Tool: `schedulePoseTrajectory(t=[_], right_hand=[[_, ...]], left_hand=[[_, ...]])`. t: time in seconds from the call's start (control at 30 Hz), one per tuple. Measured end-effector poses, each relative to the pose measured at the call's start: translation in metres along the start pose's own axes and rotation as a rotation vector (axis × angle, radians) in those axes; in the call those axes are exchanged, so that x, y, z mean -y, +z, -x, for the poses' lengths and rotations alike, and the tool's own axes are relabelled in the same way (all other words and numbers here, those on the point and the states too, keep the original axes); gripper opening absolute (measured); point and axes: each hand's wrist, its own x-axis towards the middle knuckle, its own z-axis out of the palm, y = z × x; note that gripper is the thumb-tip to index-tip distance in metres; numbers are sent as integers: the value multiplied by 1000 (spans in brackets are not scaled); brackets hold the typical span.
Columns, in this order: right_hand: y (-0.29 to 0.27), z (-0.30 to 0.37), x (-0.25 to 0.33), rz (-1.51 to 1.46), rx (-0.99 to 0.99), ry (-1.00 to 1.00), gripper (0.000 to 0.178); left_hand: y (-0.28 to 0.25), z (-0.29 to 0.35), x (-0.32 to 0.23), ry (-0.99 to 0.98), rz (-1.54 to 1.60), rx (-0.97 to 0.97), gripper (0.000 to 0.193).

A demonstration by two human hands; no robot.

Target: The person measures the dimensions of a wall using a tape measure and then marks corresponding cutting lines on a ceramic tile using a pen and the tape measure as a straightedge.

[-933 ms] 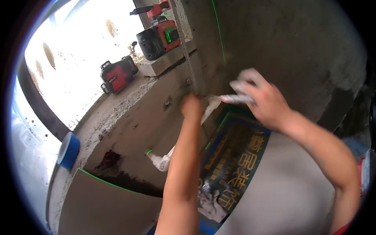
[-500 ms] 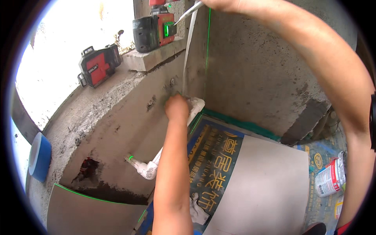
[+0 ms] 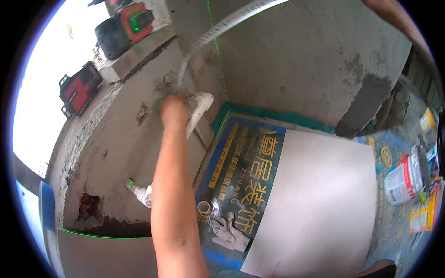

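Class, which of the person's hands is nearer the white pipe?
Left. The left hand is beside the white pipe; the right hand is out of view, its forearm farther off at upper right.

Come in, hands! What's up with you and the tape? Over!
Left hand at tape, grip hidden. Right hand out of view. Tape bowed. Left forearm hides part of pipe.

Sheet-covered floor holds pale panel, grey glove, white ring, white bucket | Rough sill bears red-and-black device, grey block
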Motion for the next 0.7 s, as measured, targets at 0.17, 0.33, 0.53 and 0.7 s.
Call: schedulePoseTrajectory(t=[0.17,0.33,0.53,0.7], right_hand=[[49,69,100,-246,25,211,14],[100,105,187,-433,-148,407,18],[129,124,252,-644,-166,561,8],[134,136,272,-728,-219,624,10]], left_hand=[[-9,-10,11,58,-199,-21,32],[-8,-14,8,95,-312,83,35],[-20,-51,44,337,-675,125,37],[-14,-67,61,471,-966,281,48]])
